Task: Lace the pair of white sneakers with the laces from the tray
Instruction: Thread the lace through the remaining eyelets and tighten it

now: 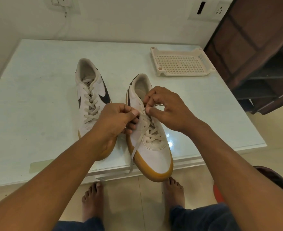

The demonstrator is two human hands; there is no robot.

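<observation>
Two white sneakers with gum soles and black side marks stand on the pale table. The left sneaker shows a cream lace criss-crossed up its eyelets. The right sneaker juts over the table's front edge, and its lower eyelets are laced. My left hand pinches the cream lace between thumb and fingers at the shoe's left side; a loose end of it trails down past the toe. My right hand pinches the lace near the upper eyelets, hiding them.
A cream perforated plastic tray sits at the table's back right with no laces visible in it. A dark wooden shelf unit stands to the right. My bare feet are on the tiled floor below the table's front edge.
</observation>
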